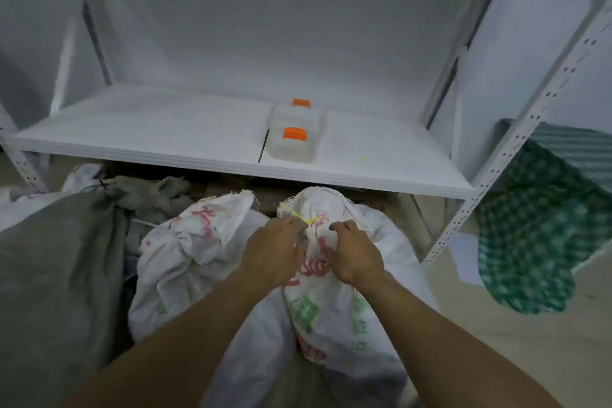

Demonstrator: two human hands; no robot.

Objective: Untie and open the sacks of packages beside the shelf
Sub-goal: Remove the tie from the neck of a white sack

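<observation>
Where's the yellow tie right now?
Head view, centre: the tie sits at the neck of the sack, between left hand and right hand, below the shelf.

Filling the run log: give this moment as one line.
step: untying | left hand: pinches yellow string tie | right hand: grips gathered neck of white woven printed sack | sack: tied shut

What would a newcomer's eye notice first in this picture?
At centre, the left hand pinches the yellow tie while the right hand grips the neck of the white sack. Behind, two containers with orange lids stand on the white shelf; a green checked sack is at right.
</observation>
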